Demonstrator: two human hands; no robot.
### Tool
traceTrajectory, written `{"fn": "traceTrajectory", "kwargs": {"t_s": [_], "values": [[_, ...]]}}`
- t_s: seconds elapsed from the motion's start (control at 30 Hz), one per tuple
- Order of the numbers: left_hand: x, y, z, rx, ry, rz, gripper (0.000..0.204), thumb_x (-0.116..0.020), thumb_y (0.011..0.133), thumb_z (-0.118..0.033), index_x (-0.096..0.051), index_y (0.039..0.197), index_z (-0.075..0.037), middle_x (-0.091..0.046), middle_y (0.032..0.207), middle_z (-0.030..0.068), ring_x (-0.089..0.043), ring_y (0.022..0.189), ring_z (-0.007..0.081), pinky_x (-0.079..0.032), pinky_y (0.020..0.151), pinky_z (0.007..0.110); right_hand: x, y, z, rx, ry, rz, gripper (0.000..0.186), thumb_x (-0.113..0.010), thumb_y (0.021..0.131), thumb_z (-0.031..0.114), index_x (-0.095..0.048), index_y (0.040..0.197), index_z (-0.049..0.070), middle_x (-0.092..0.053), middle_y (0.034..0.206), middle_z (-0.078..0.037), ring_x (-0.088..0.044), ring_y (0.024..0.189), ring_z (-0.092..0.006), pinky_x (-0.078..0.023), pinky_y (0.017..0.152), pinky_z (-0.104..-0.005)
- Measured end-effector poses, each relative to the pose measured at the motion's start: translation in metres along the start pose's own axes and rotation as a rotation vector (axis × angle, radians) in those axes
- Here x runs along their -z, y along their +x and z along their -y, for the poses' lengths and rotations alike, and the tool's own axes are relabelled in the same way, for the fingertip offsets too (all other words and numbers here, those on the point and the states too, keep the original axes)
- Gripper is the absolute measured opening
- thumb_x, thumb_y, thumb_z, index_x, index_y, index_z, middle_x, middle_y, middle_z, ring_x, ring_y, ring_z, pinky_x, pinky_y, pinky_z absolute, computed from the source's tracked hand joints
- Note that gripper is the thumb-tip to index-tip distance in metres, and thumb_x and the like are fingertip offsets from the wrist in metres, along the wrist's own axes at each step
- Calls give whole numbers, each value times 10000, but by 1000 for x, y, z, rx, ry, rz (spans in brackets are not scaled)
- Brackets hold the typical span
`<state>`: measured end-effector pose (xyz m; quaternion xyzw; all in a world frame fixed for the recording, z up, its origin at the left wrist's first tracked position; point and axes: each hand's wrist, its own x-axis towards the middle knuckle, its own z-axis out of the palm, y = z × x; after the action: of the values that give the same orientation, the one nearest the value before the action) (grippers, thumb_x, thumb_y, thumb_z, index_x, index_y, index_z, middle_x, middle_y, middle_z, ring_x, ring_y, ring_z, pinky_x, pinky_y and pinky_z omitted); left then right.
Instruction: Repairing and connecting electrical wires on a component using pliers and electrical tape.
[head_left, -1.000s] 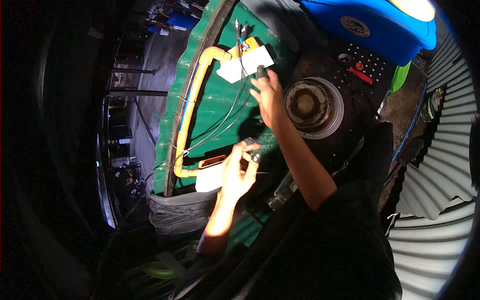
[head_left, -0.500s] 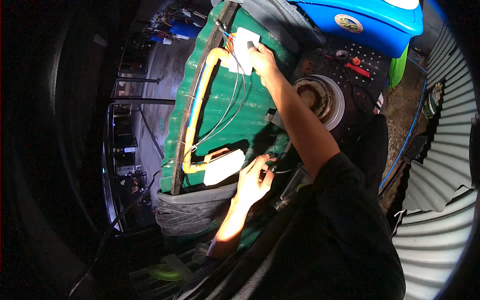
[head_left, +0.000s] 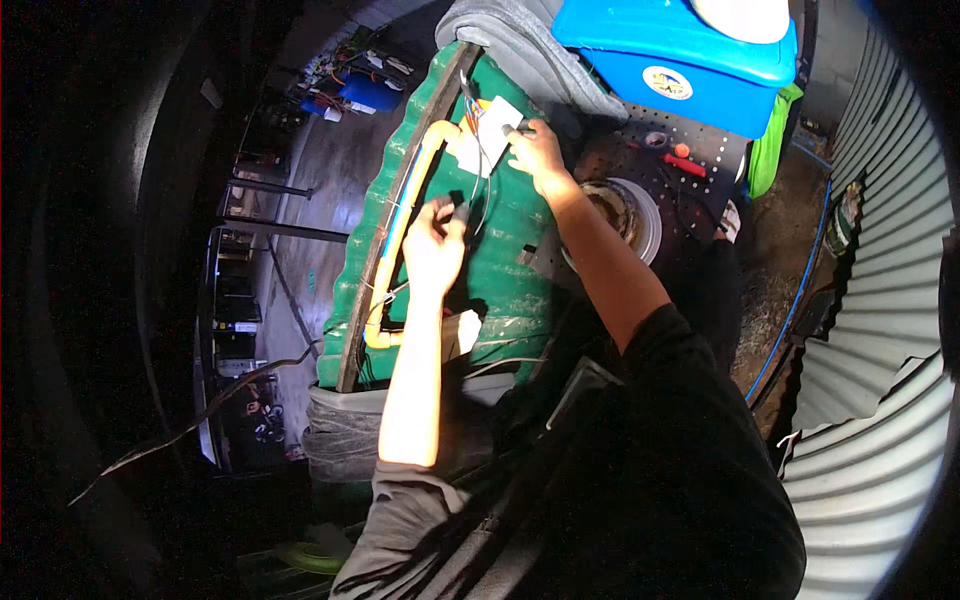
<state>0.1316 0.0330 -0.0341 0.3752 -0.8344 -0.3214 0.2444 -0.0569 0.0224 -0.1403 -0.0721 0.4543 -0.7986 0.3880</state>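
Observation:
A square white electrical box (head_left: 490, 142) sits at the top end of an orange conduit pipe (head_left: 398, 215) on a green corrugated sheet (head_left: 515, 225). Coloured wires (head_left: 472, 108) come out along its left side, and a thin dark cable loops below. My right hand (head_left: 537, 157) grips the box's right edge, with dark-covered fingertips. Lower left of it, my left hand (head_left: 435, 248) is raised over the sheet near the cable, fingers half bent and apart, with nothing visible in them. A second white box (head_left: 462, 333) at the pipe's lower end is partly hidden behind my left forearm.
A dark wooden strip (head_left: 375, 255) edges the sheet. To the right stand a white bucket (head_left: 650, 225) and a perforated dark table (head_left: 715, 135) with a red-handled tool (head_left: 684, 165). A blue bin (head_left: 670, 55) is behind; a corrugated metal wall (head_left: 880, 370) lines the far right.
My left hand has moved up and forward from beside the lower white box to below the upper one. My right hand stays at the upper box, which now looks more tilted.

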Motion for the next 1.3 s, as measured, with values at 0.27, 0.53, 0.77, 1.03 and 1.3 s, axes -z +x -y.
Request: {"fn": "traceTrajectory", "kwargs": {"t_s": [0.27,0.53,0.77,1.03,1.3], "values": [[-31,75,8,618,-1018,121,280,-297,967,-213,-458,916,11,-528,753,109,-569,587,181,-455,405,232,14,29,-12,26,273,161,426,-671,778,199,-527,1108,-30,-639,812,-142,-641,687,-215,-512,554,-343],[-33,103,39,818,-1226,203,242,-312,931,-216,-422,753,-95,-421,598,42,-377,466,106,-250,341,194,4,45,-3,380,-430,8,469,-604,778,153,-504,1209,-2,-659,888,-158,-637,805,-255,-511,694,-345],[-23,94,32,856,-1260,119,169,-380,889,-98,-454,742,-133,-423,571,-9,-374,412,69,-260,304,182,-12,7,41,315,-550,20,382,-573,744,179,-597,1109,69,-638,989,-216,-621,937,-357,-486,812,-403],[-29,60,-14,648,-987,-53,63,-403,879,-41,-399,942,-40,-514,744,95,-445,472,130,-393,348,208,-5,36,24,132,-247,156,451,-613,759,153,-520,1185,38,-655,922,-155,-647,828,-243,-511,758,-337],[-9,46,-44,-507,942,-253,642,-735,675,-201,-428,1196,12,-444,1234,176,-408,1196,314,-347,964,499,-1,15,24,55,78,108,531,-633,814,50,-386,1277,-31,-631,925,-140,-634,794,-206,-559,696,-345]]}}
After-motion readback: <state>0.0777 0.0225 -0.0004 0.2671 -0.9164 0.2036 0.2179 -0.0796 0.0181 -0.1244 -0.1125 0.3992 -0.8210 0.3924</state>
